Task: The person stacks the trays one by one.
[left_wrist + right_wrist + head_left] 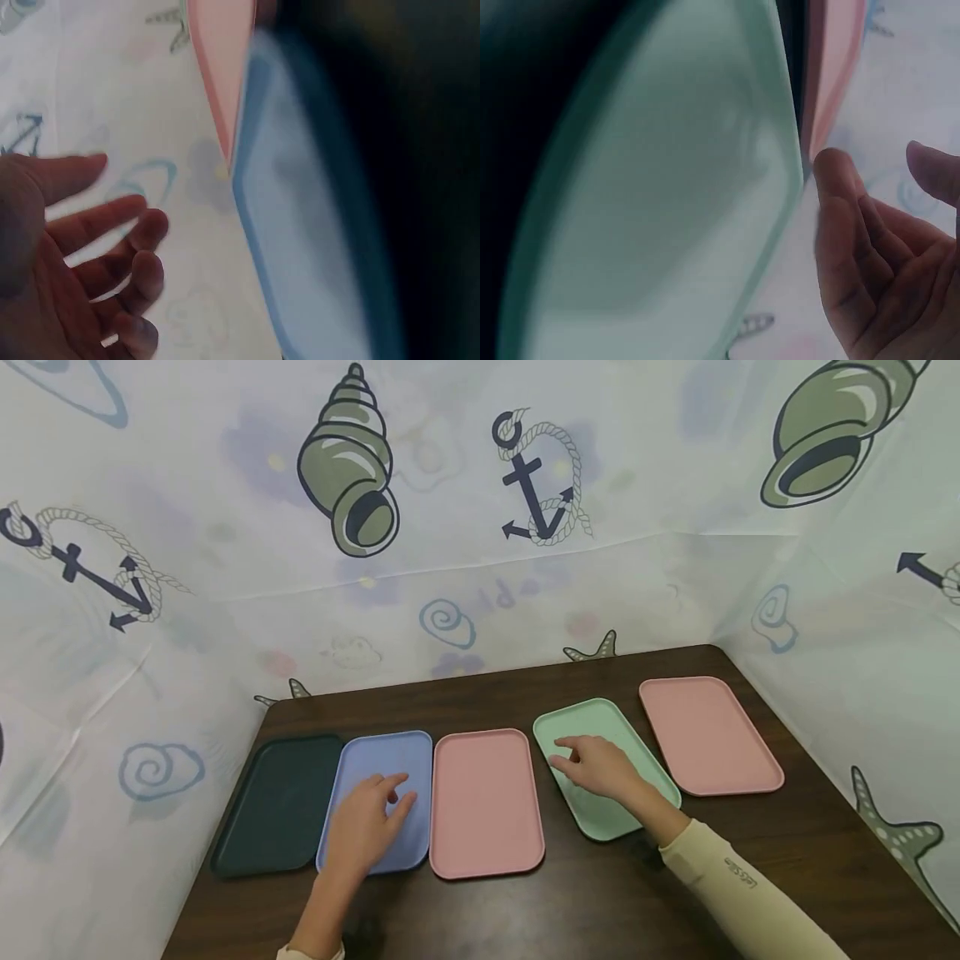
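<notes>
1. From the head view, five trays lie in a row on the counter (600,893); my left hand (367,827) is over the blue tray (375,768), my right hand (600,768) over the green tray (600,718).
2. Both wrist views are blurred and cut the trays off, so contact is unclear.
3. Neither hand has a grip on anything; fingers relaxed. Both trays are plain, rounded rectangles.
</notes>
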Tool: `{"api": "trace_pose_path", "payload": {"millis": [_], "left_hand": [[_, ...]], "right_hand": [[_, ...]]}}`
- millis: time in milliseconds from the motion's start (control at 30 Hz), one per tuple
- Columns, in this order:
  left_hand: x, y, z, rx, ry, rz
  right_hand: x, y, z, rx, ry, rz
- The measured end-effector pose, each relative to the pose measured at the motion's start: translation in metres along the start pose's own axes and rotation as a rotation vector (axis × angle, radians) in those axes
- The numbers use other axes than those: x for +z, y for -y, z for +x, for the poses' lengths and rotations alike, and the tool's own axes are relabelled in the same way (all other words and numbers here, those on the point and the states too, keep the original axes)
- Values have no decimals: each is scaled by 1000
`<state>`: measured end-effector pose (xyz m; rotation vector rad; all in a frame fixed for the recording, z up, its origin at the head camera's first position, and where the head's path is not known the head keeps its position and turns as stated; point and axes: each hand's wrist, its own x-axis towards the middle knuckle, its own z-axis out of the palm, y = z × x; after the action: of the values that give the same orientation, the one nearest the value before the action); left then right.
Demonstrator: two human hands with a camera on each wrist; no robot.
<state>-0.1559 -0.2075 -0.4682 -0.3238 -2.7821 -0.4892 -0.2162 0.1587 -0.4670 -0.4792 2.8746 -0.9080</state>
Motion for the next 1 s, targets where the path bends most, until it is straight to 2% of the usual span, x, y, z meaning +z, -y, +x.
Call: {"api": "trace_pose_path", "payload": {"millis": [100, 167, 267, 433, 500, 667, 1000], "left_hand": [[2, -16, -17, -124, 42, -40], [2, -25, -28, -184, 58, -44], [3, -36, -43, -242, 93, -37], [7, -51, -66, -349, 225, -37], [9, -53, -73, -388, 259, -30], [19, -54, -79, -444, 263, -15], [32, -59, -75, -502, 214, -52]], "right_hand": [[16, 9, 1, 18, 58, 46], [24, 13, 1, 26, 70, 62], [32, 18, 1, 40, 80, 76], [39, 22, 0, 92, 119, 74], [42, 22, -1, 112, 126, 70], [50, 21, -1, 131, 122, 65], [57, 22, -3, 141, 84, 64]]}}
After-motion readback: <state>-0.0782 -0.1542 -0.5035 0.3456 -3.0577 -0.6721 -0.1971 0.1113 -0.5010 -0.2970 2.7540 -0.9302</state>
